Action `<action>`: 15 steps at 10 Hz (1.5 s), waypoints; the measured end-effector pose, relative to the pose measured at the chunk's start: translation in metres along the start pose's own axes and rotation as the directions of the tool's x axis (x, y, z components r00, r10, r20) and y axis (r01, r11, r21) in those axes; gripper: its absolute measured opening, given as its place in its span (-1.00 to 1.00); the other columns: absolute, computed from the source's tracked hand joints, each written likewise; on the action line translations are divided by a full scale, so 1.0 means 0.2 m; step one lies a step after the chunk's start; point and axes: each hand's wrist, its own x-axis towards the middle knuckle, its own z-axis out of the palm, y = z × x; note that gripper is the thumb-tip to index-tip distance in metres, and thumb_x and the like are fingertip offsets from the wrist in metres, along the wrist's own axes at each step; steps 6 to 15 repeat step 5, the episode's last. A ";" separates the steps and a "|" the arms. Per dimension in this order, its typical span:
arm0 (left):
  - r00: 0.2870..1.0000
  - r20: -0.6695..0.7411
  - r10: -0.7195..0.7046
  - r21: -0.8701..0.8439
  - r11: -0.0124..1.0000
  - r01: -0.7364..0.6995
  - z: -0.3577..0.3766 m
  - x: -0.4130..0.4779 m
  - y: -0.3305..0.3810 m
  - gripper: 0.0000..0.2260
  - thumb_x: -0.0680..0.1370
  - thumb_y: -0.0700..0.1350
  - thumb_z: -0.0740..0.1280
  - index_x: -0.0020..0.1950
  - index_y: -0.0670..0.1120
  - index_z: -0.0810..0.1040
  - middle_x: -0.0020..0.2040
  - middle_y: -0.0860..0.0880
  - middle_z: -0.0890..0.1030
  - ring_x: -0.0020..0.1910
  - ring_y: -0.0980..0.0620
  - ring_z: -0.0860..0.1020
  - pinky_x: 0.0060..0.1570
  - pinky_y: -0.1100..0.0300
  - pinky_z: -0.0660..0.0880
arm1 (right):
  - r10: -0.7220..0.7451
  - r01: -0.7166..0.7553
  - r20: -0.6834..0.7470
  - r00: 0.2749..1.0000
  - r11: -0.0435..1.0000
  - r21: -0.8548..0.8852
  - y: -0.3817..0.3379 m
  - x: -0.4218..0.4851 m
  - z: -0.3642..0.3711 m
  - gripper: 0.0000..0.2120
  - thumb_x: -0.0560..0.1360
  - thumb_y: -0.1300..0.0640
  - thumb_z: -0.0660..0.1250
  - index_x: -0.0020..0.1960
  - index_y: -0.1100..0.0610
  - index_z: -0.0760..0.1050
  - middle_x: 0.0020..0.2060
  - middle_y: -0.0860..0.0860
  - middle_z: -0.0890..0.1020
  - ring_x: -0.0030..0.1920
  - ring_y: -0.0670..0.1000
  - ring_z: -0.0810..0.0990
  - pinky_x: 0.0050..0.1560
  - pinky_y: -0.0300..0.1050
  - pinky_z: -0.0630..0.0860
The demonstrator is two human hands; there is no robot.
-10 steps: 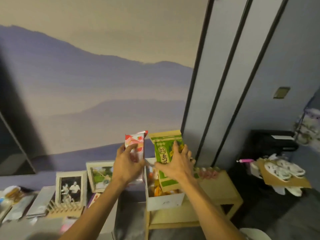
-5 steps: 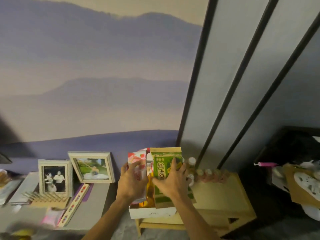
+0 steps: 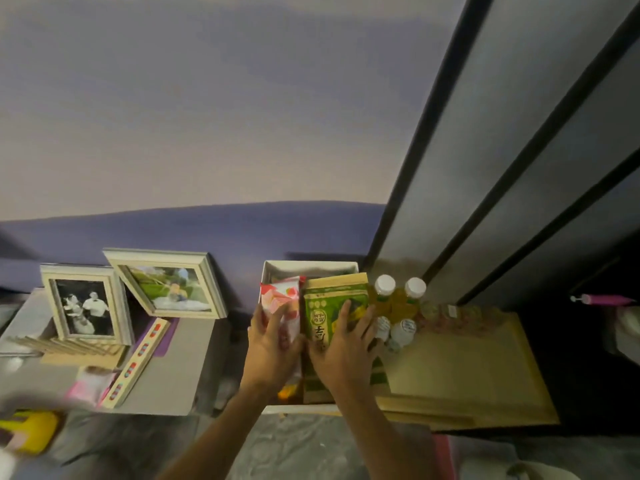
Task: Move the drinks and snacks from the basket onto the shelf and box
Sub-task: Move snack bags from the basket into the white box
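A white box (image 3: pixel 311 268) stands at the left end of a low wooden shelf (image 3: pixel 460 368). My left hand (image 3: pixel 273 348) grips a red-and-white strawberry snack packet (image 3: pixel 281 299) that stands upright inside the box. My right hand (image 3: pixel 346 348) presses on a green-and-tan snack bag (image 3: pixel 334 299) beside it, also in the box. Orange snacks (image 3: pixel 285 393) show at the box's near end. Several white-capped drink bottles (image 3: pixel 398 306) stand on the shelf just right of the box. The basket is out of view.
To the left, a grey cabinet top (image 3: pixel 180 368) holds two photo frames (image 3: pixel 166 282), a wooden rack (image 3: pixel 65 348) and a long printed strip (image 3: pixel 138 365). Dark vertical panels (image 3: pixel 485 168) rise behind the shelf. A pink item (image 3: pixel 602 299) lies at the far right.
Both hands have lowered the two packets down into the white box. The camera has tilted downward and come closer, so the shelf top and bottles now show from above.
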 end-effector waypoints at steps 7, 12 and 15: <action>0.998 0.055 0.019 0.195 0.980 -0.030 -0.15 -0.01 0.07 -0.22 0.56 0.36 0.34 0.68 0.26 0.04 0.71 0.07 0.01 0.66 -0.16 0.15 0.52 -0.31 0.31 | -0.126 0.122 0.036 0.991 0.988 0.096 0.09 -0.04 -0.20 0.03 0.61 -0.43 0.21 0.74 0.04 -0.30 0.73 0.12 -0.25 0.72 0.25 -0.23 0.70 0.29 -0.07; 0.998 0.055 0.019 0.195 0.980 -0.030 -0.15 -0.01 0.07 -0.22 0.56 0.36 0.34 0.68 0.26 0.04 0.71 0.07 0.01 0.66 -0.16 0.15 0.52 -0.31 0.31 | -0.126 0.122 0.036 0.991 0.988 0.096 0.09 -0.04 -0.20 0.03 0.61 -0.43 0.21 0.74 0.04 -0.30 0.73 0.12 -0.25 0.72 0.25 -0.23 0.70 0.29 -0.07; 0.998 0.055 0.019 0.195 0.980 -0.030 -0.15 -0.01 0.07 -0.22 0.56 0.36 0.34 0.68 0.26 0.04 0.71 0.07 0.01 0.66 -0.16 0.15 0.52 -0.31 0.31 | -0.126 0.122 0.036 0.991 0.988 0.096 0.09 -0.04 -0.20 0.03 0.61 -0.43 0.21 0.74 0.04 -0.30 0.73 0.12 -0.25 0.72 0.25 -0.23 0.70 0.29 -0.07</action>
